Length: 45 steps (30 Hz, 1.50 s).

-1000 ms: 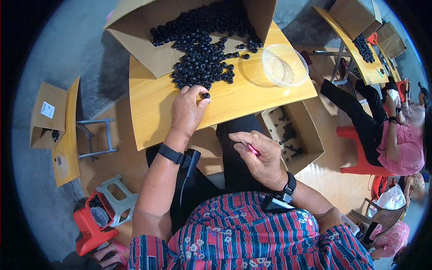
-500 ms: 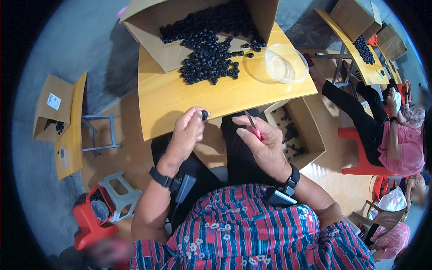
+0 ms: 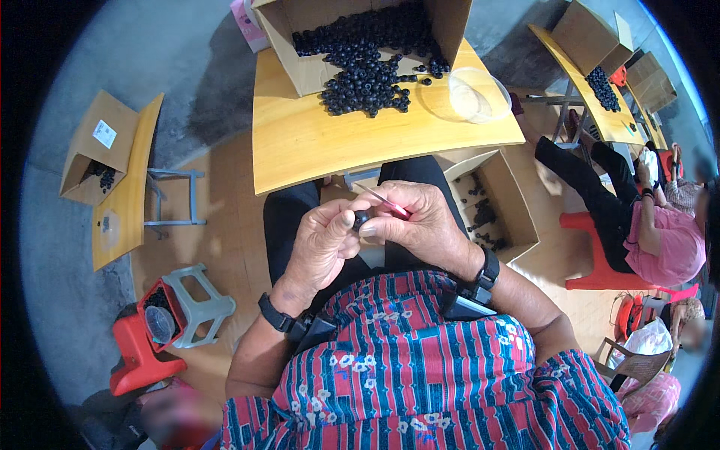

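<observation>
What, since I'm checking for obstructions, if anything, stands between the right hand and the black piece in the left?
Nothing visible: the right hand has its thumb beside the black piece, held by the left hand.

1. The person's own two bare hands: one left hand [image 3: 322, 244], one right hand [image 3: 427, 219].
2. One round, glossy black bead [image 3: 360, 219], held.
3. One slim metal blade with a pink handle [image 3: 397, 211].
4. Many more small round black beads [image 3: 365, 84], too heaped to count.
5. One clear, round plastic tub [image 3: 487, 97].
6. Five brown cardboard boxes [image 3: 450, 31].
7. Four yellow wooden tabletops [image 3: 375, 141].
8. One pale green plastic stool [image 3: 217, 291].
</observation>
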Available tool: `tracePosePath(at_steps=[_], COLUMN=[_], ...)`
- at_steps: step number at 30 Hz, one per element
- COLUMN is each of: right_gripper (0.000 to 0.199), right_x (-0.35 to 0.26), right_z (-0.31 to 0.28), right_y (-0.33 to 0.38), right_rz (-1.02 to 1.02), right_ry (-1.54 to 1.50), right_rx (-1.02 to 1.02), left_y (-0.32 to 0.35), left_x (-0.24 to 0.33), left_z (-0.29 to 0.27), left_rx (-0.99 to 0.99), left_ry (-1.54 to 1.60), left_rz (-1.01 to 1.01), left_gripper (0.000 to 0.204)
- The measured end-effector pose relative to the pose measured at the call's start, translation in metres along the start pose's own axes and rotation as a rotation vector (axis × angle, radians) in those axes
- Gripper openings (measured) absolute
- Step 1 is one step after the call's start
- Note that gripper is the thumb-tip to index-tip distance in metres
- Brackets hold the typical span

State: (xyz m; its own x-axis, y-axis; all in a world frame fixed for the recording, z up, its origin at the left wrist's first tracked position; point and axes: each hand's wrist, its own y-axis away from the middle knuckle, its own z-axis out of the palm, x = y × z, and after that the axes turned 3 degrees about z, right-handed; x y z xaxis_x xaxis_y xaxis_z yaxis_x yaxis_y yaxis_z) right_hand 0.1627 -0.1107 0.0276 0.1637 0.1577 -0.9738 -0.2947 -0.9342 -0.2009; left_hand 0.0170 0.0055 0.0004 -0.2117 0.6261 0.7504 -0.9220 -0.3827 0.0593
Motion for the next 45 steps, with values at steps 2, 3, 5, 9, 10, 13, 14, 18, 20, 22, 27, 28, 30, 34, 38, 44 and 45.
tracePosePath(at_steps=[2,3,5,9,10,13,14,18,20,22,27,28,30,34,38,44,45], right_gripper=[0.029,0.029,0.030,0.035,0.032,0.025,0.023,0.022,0.021,0.018,0.019,0.019,0.019,0.018,0.018,0.017,0.017], right_x=[-0.004,-0.006,-0.008,-0.018,-0.023,-0.016,-0.013,-0.018,-0.018,-0.016,-0.015,-0.015,-0.016,-0.015,-0.015,-0.016,-0.017], right_z=[0.003,0.005,0.007,0.009,0.009,0.003,0.002,0.002,0.004,0.005,0.007,0.007,0.007,0.008,0.009,0.009,0.009], right_y=[0.001,0.001,0.002,-0.002,-0.001,0.000,0.000,0.002,0.003,0.004,0.004,0.004,0.004,0.003,0.003,0.003,0.003], right_rz=[-0.004,-0.042,-0.078,-0.130,-0.111,-0.153,-0.214,-0.223,-0.205,-0.225,-0.265,-0.275,-0.273,-0.288,-0.275,-0.253,-0.256], right_ry=[0.005,0.070,0.133,0.299,0.271,0.245,0.250,0.325,0.376,0.473,0.561,0.565,0.566,0.584,0.562,0.560,0.555], right_rx=[0.015,0.040,0.065,0.114,0.092,0.087,0.106,0.033,-0.006,-0.024,-0.038,-0.037,-0.039,-0.034,-0.034,-0.034,-0.034], left_y=[0.004,0.005,0.008,0.011,0.011,0.014,0.016,0.020,0.020,0.020,0.022,0.022,0.023,0.024,0.024,0.025,0.025], left_x=[0.001,0.001,0.006,0.010,0.011,0.014,0.013,0.013,0.013,0.013,0.014,0.014,0.014,0.014,0.014,0.014,0.014], left_z=[-0.001,-0.002,0.001,0.000,0.002,0.006,0.005,0.006,0.008,0.007,0.006,0.006,0.005,0.006,0.006,0.006,0.005], left_rx=[0.012,0.032,0.028,0.006,0.009,-0.007,-0.017,0.001,-0.002,-0.003,-0.036,-0.035,-0.043,-0.036,-0.029,-0.018,-0.019], left_ry=[-0.006,-0.012,-0.032,-0.012,-0.013,0.049,0.081,0.132,0.140,0.147,0.161,0.162,0.174,0.168,0.169,0.164,0.159], left_rz=[-0.007,-0.019,-0.025,-0.030,-0.029,0.023,0.030,0.014,0.009,0.005,0.027,0.028,0.022,0.020,0.011,0.006,0.009], left_gripper=[0.028,0.027,0.025,0.020,0.020,0.018,0.017,0.025,0.025,0.025,0.026,0.026,0.025,0.024,0.023,0.024,0.024])
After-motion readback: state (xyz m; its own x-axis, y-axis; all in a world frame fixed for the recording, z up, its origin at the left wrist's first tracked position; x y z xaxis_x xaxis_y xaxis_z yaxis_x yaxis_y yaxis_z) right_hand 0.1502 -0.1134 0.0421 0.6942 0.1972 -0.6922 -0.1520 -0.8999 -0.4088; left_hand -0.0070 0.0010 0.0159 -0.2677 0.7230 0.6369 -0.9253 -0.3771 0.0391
